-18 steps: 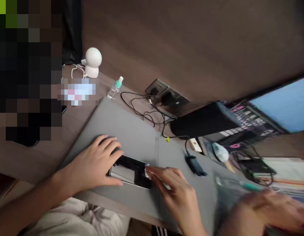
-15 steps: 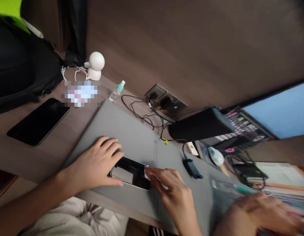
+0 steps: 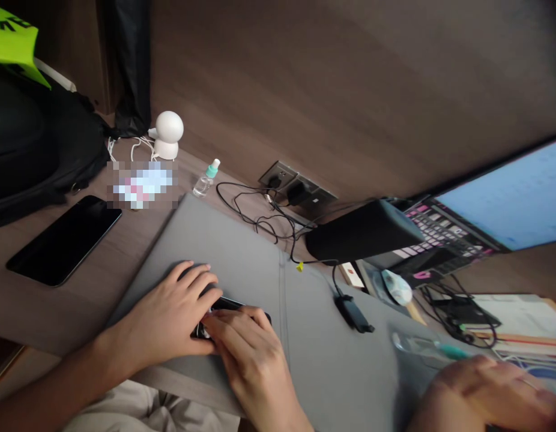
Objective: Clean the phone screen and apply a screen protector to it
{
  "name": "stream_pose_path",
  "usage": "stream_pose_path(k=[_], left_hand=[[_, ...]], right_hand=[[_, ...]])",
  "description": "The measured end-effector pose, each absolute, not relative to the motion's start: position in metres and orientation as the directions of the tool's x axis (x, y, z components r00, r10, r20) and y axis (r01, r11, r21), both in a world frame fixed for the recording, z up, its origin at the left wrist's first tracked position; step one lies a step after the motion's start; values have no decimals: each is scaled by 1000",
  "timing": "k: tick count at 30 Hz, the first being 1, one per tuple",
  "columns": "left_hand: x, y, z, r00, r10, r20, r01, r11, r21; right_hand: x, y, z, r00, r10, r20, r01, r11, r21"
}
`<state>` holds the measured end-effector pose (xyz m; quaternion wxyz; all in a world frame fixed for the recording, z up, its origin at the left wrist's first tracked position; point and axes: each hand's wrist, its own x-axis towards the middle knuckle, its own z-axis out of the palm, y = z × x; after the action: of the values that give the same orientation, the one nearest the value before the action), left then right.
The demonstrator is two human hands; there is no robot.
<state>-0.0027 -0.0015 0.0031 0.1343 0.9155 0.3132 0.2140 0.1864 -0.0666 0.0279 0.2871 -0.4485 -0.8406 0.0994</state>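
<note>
A black phone point(image 3: 228, 303) lies on a grey desk mat point(image 3: 242, 246) near the front edge. My left hand point(image 3: 170, 315) holds the phone's left end, fingers curled over its far edge. My right hand point(image 3: 248, 354) lies across the phone's screen with fingers pressed together, covering most of it. The small white wipe seen earlier at those fingertips is almost hidden under them now.
A second black phone point(image 3: 64, 240) lies at the left by a black backpack point(image 3: 35, 150). A white round device point(image 3: 167, 133), a small spray bottle point(image 3: 205, 180), a wall socket point(image 3: 291, 186) with cables, a black box point(image 3: 363, 231) and an open laptop point(image 3: 444, 225) line the back. Another person's hand point(image 3: 485, 390) is at the bottom right.
My right hand has slid left from the phone's right end across the screen and now covers it. My left hand has stayed on the phone. The view has shifted slightly.
</note>
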Motion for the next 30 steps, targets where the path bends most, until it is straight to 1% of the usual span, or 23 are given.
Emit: stream_pose_path(k=[3,8,11,13,17,20,22,24,25,27,29,30], left_hand=[[-3,-1,4,715,628,308,520,-772,365],[-4,-1,3,714,628,310,520,-772,366],[-4,0,4,711,628,316,519,-772,366],[-4,0,4,705,629,327,522,-773,360],[-5,2,2,701,629,336,527,-774,350],[-6,4,-3,704,631,326,534,-773,341],[-8,5,-6,710,625,325,537,-778,325],[-10,7,-8,711,619,333,542,-784,302],[-11,8,-8,711,617,338,546,-787,289],[-12,9,-7,709,620,337,556,-785,275],[-12,9,-3,709,629,318,567,-777,272],[-13,9,-1,711,631,309,570,-775,273]], right_hand=[[206,-66,26,-411,827,383,725,552,-413],[255,-69,23,-293,888,355,837,418,-354],[258,-72,22,-252,900,355,877,368,-309],[248,-73,22,-258,894,366,875,376,-304],[224,-72,26,-365,852,374,771,502,-392],[225,-59,34,-490,819,299,691,574,-439],[233,-41,43,-497,835,237,717,549,-429],[241,-20,56,-416,882,224,784,472,-404],[244,-9,62,-374,902,213,791,431,-435],[246,10,72,-368,917,156,720,387,-576],[244,22,73,-449,890,80,579,358,-733],[242,25,70,-489,870,63,508,343,-790]])
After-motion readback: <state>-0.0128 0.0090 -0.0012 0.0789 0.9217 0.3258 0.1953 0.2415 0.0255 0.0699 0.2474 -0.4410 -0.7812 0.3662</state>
